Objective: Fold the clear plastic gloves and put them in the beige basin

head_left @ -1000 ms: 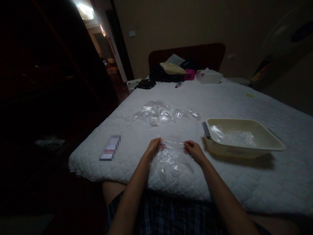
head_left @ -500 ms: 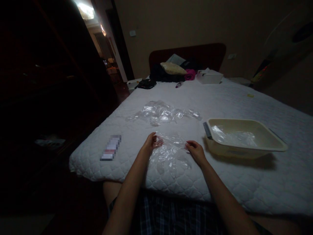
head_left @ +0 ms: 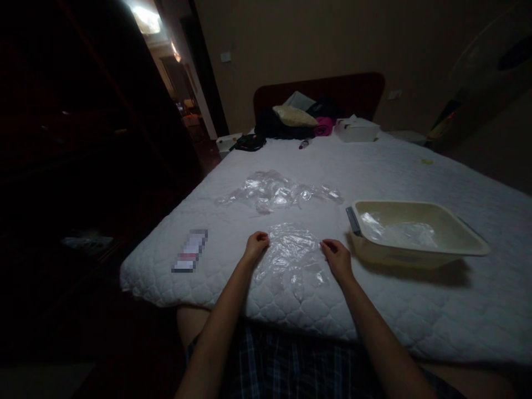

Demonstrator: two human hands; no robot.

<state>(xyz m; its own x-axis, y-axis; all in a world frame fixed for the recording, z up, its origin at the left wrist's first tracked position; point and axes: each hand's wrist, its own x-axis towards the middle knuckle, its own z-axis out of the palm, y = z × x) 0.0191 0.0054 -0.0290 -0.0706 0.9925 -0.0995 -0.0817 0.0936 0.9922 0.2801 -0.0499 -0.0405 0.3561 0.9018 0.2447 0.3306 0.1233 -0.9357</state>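
A crinkled piece of clear plastic (head_left: 293, 249) lies spread on the white quilted bed cover, with uneven lobes along its near edge. At its left edge is my left hand (head_left: 256, 245), fingers closed in a pinch on the plastic. My right hand (head_left: 336, 257) pinches the opposite edge between thumb and fingertips. Just beyond, more crumpled clear plastic (head_left: 272, 191) is strewn across the bed. To the right of my right hand stands a cream plastic basin (head_left: 415, 257) with grey handles, holding some clear plastic (head_left: 411, 234).
A phone-like item (head_left: 190, 252), blurred out, lies left of my left arm. Toward the headboard (head_left: 320, 88) are a cushion (head_left: 294, 116), dark cloth, a magenta roll (head_left: 324, 126), a white box (head_left: 357, 130) and a small bottle (head_left: 305, 144). The bed's near edge meets my lap.
Both hands have moved slightly apart, out to the plastic's side edges. The left hand no longer lies under the film, which is now flatter and wider. The basin and the far plastic stay put.
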